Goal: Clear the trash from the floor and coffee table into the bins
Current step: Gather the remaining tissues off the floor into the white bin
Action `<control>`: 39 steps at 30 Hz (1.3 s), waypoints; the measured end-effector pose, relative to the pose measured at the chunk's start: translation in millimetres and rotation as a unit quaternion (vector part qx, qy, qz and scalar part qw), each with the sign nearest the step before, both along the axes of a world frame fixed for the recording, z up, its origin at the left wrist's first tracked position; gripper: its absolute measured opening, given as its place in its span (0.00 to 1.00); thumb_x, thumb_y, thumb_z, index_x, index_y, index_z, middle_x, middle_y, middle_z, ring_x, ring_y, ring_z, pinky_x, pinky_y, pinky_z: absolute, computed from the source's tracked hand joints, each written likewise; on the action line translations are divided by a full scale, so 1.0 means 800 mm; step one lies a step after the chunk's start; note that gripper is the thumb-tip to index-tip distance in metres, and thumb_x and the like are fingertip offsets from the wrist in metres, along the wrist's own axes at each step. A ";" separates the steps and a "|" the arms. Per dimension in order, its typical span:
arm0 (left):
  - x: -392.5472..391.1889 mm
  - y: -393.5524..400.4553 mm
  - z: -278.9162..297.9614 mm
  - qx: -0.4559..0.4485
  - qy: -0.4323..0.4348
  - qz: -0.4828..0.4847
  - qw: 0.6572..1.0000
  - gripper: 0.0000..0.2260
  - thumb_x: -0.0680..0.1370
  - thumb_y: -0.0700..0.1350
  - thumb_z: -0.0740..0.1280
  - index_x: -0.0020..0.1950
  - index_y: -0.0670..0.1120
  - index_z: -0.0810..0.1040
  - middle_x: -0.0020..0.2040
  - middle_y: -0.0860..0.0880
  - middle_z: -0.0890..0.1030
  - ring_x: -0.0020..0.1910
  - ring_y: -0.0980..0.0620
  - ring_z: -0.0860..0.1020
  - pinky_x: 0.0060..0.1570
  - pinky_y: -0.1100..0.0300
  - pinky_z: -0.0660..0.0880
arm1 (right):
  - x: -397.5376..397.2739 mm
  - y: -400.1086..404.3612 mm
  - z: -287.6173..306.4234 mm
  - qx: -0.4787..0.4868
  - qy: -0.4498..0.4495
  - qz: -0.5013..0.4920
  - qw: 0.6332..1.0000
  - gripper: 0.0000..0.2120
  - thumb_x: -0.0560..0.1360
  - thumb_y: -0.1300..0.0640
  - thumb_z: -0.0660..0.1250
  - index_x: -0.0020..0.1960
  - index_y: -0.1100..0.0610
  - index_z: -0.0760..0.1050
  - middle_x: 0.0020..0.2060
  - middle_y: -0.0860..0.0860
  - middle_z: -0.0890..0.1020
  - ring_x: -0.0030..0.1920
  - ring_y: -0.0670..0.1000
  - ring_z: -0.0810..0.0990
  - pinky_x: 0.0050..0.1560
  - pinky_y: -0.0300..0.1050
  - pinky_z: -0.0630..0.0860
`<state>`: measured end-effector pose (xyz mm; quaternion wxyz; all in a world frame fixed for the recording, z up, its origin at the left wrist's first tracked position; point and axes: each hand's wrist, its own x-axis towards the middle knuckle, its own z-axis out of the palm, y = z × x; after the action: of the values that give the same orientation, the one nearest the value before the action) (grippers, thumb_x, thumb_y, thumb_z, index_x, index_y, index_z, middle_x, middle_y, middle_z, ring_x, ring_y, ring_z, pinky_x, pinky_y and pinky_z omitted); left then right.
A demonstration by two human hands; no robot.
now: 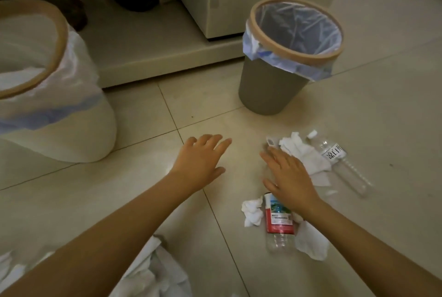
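Two bare hands reach out low over a tiled floor strewn with trash.

The left hand [199, 162] is spread flat, fingers straight, above bare tile [134, 177]. The right hand [290, 174] is flat too, held over a red-labelled plastic bottle [279, 221] lying between crumpled tissues [252, 210]. Further right, a clear bottle [339, 160] lies beside a bigger wad of tissue [303, 153]. A grey bin [270, 86] with a clear liner stands beyond, and a white bin [79, 134] stands at the left.
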<state>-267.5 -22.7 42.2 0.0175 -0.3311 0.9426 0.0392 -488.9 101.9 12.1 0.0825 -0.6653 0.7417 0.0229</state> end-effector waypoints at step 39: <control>-0.097 0.045 -0.090 0.083 0.008 -0.011 0.996 0.31 0.77 0.59 0.61 0.76 0.53 0.54 0.76 0.50 0.60 0.72 0.48 0.63 0.66 0.53 0.63 | -0.129 0.000 -0.056 0.047 -0.009 -0.154 0.987 0.11 0.75 0.51 0.66 0.55 0.53 0.76 0.48 0.52 0.81 0.46 0.54 0.80 0.41 0.44 0.72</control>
<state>-345.3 13.4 -29.5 0.0380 -0.3174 0.9399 0.1201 -591.9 101.6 -32.8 0.1230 -0.5388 0.8325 0.0390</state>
